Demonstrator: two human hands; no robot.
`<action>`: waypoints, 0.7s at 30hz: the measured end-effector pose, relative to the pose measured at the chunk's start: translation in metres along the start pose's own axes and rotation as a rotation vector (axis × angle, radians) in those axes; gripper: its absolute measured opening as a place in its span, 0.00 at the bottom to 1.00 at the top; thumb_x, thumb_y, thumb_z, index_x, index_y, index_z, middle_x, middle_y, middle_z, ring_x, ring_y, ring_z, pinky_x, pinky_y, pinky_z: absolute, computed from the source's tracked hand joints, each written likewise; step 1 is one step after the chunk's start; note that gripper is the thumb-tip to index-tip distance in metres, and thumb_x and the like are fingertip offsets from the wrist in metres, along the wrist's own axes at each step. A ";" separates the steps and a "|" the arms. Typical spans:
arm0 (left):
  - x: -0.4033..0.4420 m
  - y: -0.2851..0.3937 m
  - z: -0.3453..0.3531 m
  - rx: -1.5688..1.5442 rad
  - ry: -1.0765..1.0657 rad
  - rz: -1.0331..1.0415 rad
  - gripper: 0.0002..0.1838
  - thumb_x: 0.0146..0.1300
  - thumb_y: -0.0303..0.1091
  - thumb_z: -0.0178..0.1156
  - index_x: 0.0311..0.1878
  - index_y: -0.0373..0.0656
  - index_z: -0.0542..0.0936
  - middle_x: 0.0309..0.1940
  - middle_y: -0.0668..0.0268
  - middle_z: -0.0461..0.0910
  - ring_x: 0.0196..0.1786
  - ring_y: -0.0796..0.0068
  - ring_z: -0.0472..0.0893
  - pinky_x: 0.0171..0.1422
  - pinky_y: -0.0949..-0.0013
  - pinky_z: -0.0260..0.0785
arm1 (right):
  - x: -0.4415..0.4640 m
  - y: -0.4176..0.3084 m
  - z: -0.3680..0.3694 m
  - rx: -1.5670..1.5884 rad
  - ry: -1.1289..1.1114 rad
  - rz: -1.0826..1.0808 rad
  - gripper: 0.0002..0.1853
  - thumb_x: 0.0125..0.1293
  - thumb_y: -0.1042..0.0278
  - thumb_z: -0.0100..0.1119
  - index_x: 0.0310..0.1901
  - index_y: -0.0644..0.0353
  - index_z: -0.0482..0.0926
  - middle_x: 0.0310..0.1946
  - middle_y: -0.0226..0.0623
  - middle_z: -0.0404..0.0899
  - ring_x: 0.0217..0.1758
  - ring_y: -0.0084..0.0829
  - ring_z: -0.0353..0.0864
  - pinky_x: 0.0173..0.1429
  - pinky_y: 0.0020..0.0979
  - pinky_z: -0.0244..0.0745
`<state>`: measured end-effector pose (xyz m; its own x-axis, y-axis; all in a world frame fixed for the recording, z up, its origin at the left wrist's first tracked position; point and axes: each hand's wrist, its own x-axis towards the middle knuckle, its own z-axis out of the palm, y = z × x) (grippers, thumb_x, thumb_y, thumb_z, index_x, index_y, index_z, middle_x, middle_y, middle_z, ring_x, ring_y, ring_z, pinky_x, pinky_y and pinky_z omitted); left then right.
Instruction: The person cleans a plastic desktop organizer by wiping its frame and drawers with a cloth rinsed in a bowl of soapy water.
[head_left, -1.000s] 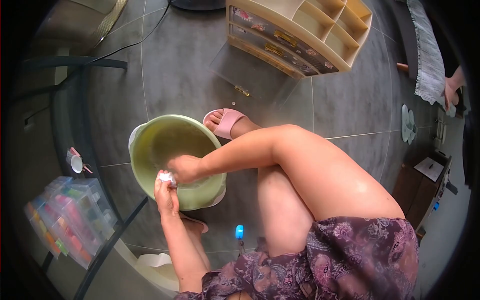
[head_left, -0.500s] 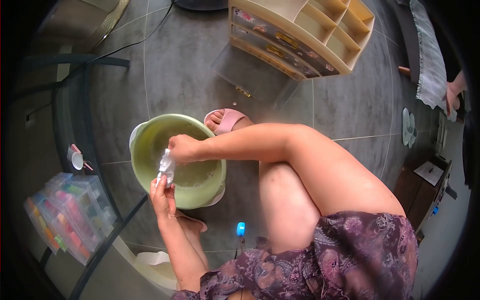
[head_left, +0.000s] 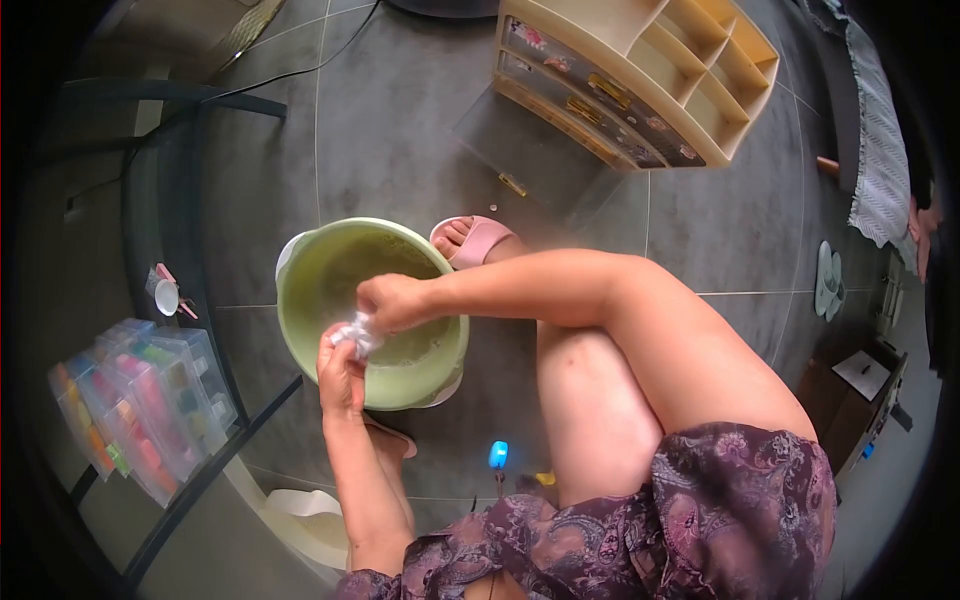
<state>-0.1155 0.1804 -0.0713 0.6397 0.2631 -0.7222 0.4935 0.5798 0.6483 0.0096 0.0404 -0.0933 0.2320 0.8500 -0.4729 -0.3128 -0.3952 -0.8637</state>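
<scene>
My left hand and my right hand are both closed on a crumpled white cloth, which is bunched and slightly blurred between them. Both hands are over a green basin that stands on the floor with cloudy water in it. My right arm reaches in from the right, the left from below. Fingers hide part of the cloth.
A cream drawer unit with open top compartments stands beyond the basin, a clear drawer in front of it. Clear plastic boxes with colourful contents are at left. My foot in a pink slipper is beside the basin.
My hands have drawn closer together, and the white cloth, stretched between them before, is now bunched up. The whole view has shifted slightly.
</scene>
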 end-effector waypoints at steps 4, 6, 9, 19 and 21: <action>-0.016 0.013 -0.008 -0.314 -0.189 -0.136 0.12 0.54 0.23 0.54 0.43 0.43 0.70 0.37 0.68 0.74 0.34 0.83 0.72 0.26 0.83 0.61 | -0.003 -0.004 -0.003 0.018 0.039 0.047 0.14 0.47 0.70 0.54 0.36 0.67 0.73 0.25 0.43 0.76 0.26 0.31 0.77 0.33 0.31 0.72; -0.015 0.008 -0.013 -0.330 -0.041 -0.080 0.12 0.54 0.24 0.56 0.42 0.44 0.70 0.37 0.68 0.74 0.35 0.83 0.72 0.30 0.82 0.63 | 0.006 -0.004 -0.009 0.265 0.078 0.151 0.12 0.48 0.71 0.53 0.37 0.65 0.72 0.25 0.40 0.75 0.26 0.28 0.76 0.32 0.29 0.72; -0.007 0.003 -0.016 -0.307 0.010 0.022 0.11 0.55 0.25 0.57 0.42 0.45 0.71 0.40 0.68 0.74 0.40 0.78 0.73 0.43 0.74 0.67 | 0.000 -0.014 -0.019 0.604 0.108 0.114 0.14 0.48 0.72 0.52 0.39 0.63 0.72 0.25 0.38 0.74 0.25 0.26 0.74 0.31 0.26 0.71; -0.014 0.025 -0.011 -0.147 0.176 0.251 0.15 0.60 0.30 0.54 0.51 0.42 0.70 0.38 0.67 0.74 0.33 0.84 0.72 0.25 0.84 0.60 | -0.025 -0.019 -0.061 -0.183 -0.028 -0.024 0.20 0.51 0.59 0.60 0.44 0.58 0.77 0.41 0.38 0.78 0.46 0.32 0.76 0.51 0.30 0.69; -0.016 0.026 -0.016 0.005 0.172 0.210 0.15 0.60 0.28 0.54 0.50 0.40 0.70 0.39 0.66 0.75 0.34 0.84 0.73 0.25 0.84 0.60 | -0.020 0.005 -0.089 -0.220 0.328 -0.018 0.11 0.47 0.66 0.59 0.34 0.58 0.80 0.31 0.39 0.80 0.35 0.34 0.79 0.41 0.32 0.74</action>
<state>-0.1227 0.2036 -0.0473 0.6188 0.5049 -0.6018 0.3637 0.4949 0.7891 0.0855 -0.0098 -0.1034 0.5285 0.7152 -0.4573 -0.1096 -0.4767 -0.8722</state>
